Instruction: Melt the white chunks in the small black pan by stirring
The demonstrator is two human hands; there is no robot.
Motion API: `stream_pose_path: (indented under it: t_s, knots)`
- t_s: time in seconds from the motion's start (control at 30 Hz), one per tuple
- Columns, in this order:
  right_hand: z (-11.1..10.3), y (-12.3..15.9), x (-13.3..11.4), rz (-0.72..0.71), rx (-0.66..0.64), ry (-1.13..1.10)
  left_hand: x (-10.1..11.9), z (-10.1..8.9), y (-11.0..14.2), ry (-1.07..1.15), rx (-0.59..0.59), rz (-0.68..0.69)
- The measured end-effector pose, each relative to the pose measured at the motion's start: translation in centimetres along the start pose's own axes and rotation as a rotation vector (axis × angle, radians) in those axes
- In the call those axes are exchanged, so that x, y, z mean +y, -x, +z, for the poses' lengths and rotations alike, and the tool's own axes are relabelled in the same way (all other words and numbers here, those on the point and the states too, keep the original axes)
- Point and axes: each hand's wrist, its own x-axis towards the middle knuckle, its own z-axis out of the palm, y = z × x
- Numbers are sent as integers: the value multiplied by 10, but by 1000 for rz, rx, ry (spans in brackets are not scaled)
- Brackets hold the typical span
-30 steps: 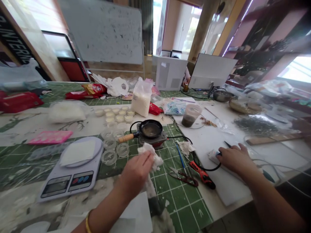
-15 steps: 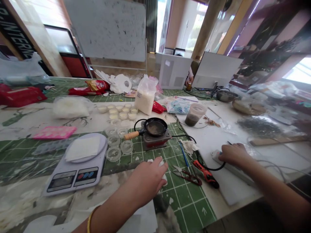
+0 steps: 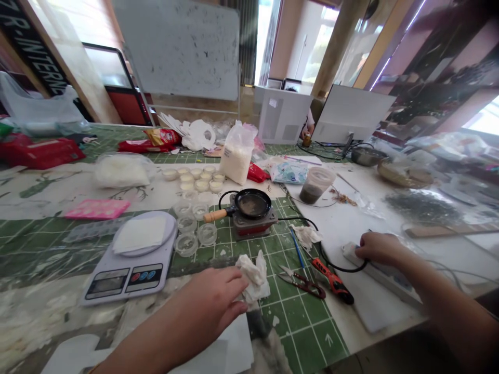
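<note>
My left hand hovers at the front of the green cloth, fingers loosely stretched, its fingertips right beside a crumpled white tissue. At the right, my right hand is closed at the end of a white power strip. A black cord runs into its grip, seemingly at a plug that the fingers mostly hide. Ahead, a small black pan with a wooden handle sits on a little electric hot plate. Thread snips, a red-and-black tool and a blue stick lie between the hands.
A kitchen scale bearing white sheets stands at left, near clear cups and several filled cups. Behind the pan are a bag of white granules and a plastic tub. A person's hand shows by the monitors.
My left hand has drawn back to the left, off the crumpled tissue, which now lies uncovered. My right hand stays at the power strip. The view has shifted slightly.
</note>
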Motion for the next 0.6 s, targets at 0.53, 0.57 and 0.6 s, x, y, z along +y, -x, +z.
stream_pose_path:
  t_s: [0.53,0.57,0.6]
  knots:
    - [15,104,-153,-778,418,-425,-25,76,77,-32,-180,-227]
    - [17,106,-171,-824,412,-417,-24,76,76,-18,-152,-229]
    - [18,106,-186,-821,424,-398,-22,74,74,4,-106,-230]
